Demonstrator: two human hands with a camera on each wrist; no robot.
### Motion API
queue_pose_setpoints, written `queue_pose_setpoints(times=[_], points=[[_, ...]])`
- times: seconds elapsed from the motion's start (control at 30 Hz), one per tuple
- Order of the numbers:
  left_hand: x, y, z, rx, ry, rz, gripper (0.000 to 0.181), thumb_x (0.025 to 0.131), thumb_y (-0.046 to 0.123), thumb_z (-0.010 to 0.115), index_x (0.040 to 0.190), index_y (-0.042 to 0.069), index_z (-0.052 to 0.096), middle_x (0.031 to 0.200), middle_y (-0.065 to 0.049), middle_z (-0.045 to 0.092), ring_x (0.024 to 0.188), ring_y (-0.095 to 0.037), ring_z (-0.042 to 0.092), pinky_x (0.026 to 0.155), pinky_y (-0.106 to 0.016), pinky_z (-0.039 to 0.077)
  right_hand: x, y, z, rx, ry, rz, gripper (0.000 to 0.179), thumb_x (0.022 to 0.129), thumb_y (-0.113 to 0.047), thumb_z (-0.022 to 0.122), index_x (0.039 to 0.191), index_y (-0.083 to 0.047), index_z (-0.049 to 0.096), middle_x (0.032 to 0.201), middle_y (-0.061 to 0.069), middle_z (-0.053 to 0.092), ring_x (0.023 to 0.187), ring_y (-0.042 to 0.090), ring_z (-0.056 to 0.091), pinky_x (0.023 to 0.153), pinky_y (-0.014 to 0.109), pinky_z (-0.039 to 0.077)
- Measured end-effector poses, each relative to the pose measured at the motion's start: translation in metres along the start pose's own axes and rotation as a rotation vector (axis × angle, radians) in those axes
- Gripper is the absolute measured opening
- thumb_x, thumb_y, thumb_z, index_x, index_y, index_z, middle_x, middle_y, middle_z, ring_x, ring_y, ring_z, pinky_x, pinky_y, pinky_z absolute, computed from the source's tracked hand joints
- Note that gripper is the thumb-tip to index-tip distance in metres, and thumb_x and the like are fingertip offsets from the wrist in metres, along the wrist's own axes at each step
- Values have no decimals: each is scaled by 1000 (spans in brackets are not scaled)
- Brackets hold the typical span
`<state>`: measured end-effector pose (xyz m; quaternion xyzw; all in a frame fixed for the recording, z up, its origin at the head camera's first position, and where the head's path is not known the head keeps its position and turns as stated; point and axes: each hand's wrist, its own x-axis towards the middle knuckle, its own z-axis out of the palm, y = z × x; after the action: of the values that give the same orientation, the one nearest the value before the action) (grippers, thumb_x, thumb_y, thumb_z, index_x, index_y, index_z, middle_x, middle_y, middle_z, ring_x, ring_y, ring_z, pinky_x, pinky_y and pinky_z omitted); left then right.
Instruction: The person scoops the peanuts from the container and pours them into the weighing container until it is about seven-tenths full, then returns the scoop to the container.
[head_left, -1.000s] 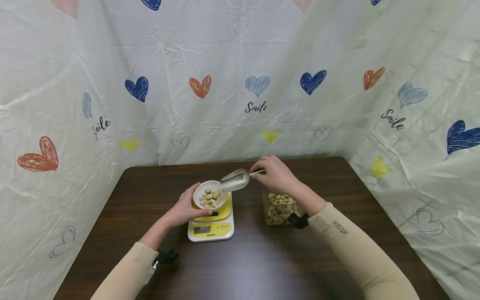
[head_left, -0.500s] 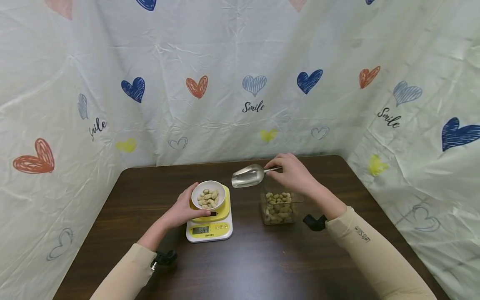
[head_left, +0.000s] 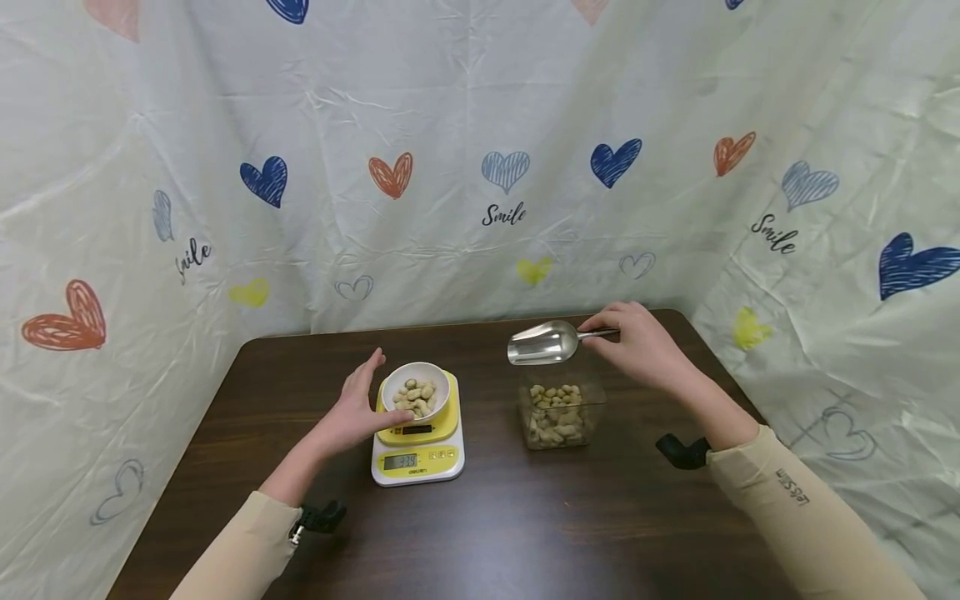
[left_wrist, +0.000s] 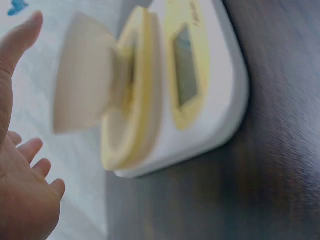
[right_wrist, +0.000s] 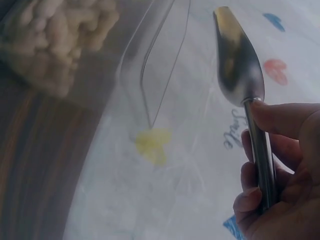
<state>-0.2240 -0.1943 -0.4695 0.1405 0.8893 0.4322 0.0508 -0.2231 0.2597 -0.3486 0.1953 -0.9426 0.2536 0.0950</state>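
Note:
A white bowl (head_left: 392, 381) of peanuts (head_left: 416, 397) stands on a yellow and white kitchen scale (head_left: 418, 468), whose display is lit. My left hand (head_left: 354, 414) is beside the bowl, thumb and fingers spread wide; the left wrist view shows the fingers apart from the bowl (left_wrist: 82, 75). In my right hand (head_left: 640, 342) I grip the handle of a metal scoop (head_left: 545, 343). The scoop is held level above the clear container (head_left: 597, 406) and no peanuts show in it. Inside that container lie many more peanuts (head_left: 555, 421).
The scale and container stand apart on a dark wooden table (head_left: 510, 533). Behind and at both sides hangs a white curtain (head_left: 442, 283) printed with hearts. Black wrist straps (head_left: 322, 518) are worn on both arms.
My right hand has carried the scoop rightward, away from the bowl to above the container. My left hand has let go of the bowl and spread its fingers. The scale's reading has changed.

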Motion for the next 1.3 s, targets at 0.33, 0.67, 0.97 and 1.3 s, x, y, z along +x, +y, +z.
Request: queue_pose_setpoints(times=[0.33, 0.67, 0.97, 1.3], points=[[-2, 52, 4, -18, 11, 157, 122, 78, 52, 87, 165, 33, 4, 168, 7, 17, 153, -21, 7, 115, -61, 23, -15, 15, -22, -72, 8, -2, 16, 99, -20, 72, 112, -14, 78, 110, 7, 67, 107, 30, 53, 88, 51, 42], [5, 99, 32, -35, -101, 297, 119, 78, 59, 84, 165, 36, 5, 165, 14, 20, 151, -13, 18, 115, -54, 28, -17, 22, -26, -173, -17, -47, 14, 95, -15, 75, 109, -13, 79, 106, 5, 73, 102, 29, 54, 85, 50, 43], [21, 119, 66, -11, -201, 300, 121, 79, 62, 82, 165, 34, 2, 165, 12, 20, 152, -14, 16, 118, -52, 24, -16, 19, -26, -221, -68, -65, 15, 94, -14, 76, 109, -12, 79, 107, 5, 71, 102, 30, 54, 84, 49, 45], [42, 118, 111, -15, -279, 210, 122, 81, 56, 82, 166, 24, 1, 169, 0, 18, 154, -21, 14, 118, -50, 25, -10, 18, -14, -268, -86, -130, 15, 89, -9, 80, 104, -12, 80, 104, 3, 72, 96, 28, 55, 80, 45, 46]])
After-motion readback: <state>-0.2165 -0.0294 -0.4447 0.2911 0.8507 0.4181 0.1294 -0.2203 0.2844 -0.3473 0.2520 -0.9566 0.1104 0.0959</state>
